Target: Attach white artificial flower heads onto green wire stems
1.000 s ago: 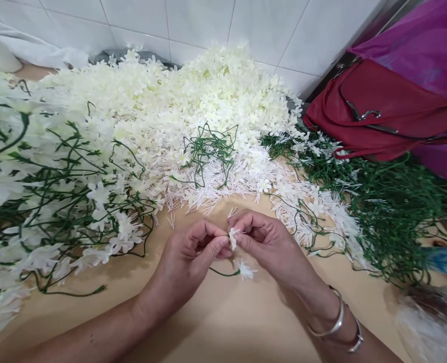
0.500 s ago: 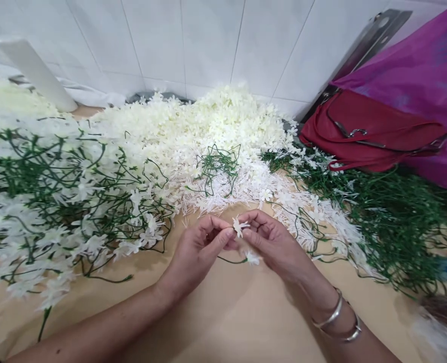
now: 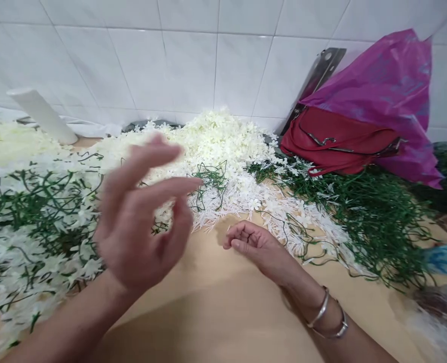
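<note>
My left hand (image 3: pixel 143 217) is raised and blurred, its fingers apart with nothing between them, in front of the pile of white flowers with green stems (image 3: pixel 45 212). Lower and to the right, my right hand (image 3: pixel 251 244) hovers over the tan table (image 3: pixel 215 302), fingers curled and thumb near the fingertips; nothing shows in it. Beyond the hands lies a heap of cream petals (image 3: pixel 223 136), with white thin pieces (image 3: pixel 238 194) spread before it and a small tangle of green stems (image 3: pixel 210 181) on top.
A red handbag (image 3: pixel 340 136) and a purple plastic bag (image 3: pixel 382 85) lean at the back right, near a metal bar (image 3: pixel 317 75). Green stems (image 3: pixel 374 222) are heaped at the right. A white roll (image 3: pixel 44 116) stands tilted at the back left, before the tiled wall (image 3: pixel 189 65).
My hands have parted, and the left has risen up and left with its fingers spread. The small white flower between them is gone from view. The camera view has tilted up.
</note>
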Demonstrator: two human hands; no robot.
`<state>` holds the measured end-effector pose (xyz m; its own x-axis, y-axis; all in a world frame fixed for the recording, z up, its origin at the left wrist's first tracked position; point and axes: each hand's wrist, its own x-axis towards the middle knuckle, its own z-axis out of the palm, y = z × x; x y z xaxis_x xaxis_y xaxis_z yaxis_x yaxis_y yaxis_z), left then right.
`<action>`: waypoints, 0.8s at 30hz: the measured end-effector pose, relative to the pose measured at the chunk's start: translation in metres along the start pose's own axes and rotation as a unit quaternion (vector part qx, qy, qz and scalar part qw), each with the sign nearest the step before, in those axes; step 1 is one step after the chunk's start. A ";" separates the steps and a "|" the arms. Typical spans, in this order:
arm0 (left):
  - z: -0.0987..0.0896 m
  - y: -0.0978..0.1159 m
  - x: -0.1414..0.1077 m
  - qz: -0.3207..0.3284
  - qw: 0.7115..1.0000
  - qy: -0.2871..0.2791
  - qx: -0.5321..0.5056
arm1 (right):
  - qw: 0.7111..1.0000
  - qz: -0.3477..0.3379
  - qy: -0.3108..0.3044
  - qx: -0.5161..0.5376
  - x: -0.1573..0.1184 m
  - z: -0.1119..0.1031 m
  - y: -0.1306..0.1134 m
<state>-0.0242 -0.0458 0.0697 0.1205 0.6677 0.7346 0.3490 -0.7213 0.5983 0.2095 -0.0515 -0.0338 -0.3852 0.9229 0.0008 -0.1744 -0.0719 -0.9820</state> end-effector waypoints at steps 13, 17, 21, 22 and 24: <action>0.057 -0.004 -0.043 0.215 0.904 -0.368 0.037 | 0.999 -0.002 0.033 0.006 -0.001 -0.003 -0.007; 0.071 0.001 -0.076 0.217 0.904 -0.367 0.012 | 0.988 -0.067 0.117 -0.071 -0.003 -0.010 -0.014; 0.081 -0.021 -0.074 0.216 0.922 -0.321 0.027 | 0.917 -0.161 0.291 -0.221 -0.003 -0.028 -0.020; 0.082 -0.029 -0.071 0.220 0.921 -0.317 0.048 | 0.888 -0.183 0.318 -0.276 -0.002 -0.033 -0.020; 0.079 -0.047 -0.064 0.224 0.916 -0.317 0.100 | 0.835 -0.213 0.334 -0.382 0.002 -0.039 -0.018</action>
<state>0.0250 -0.0396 -0.0307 0.7866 0.3311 0.5211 0.2878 -0.9434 0.1650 0.2478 -0.0337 -0.0231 0.2006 0.8262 0.5264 0.5607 0.3437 -0.7533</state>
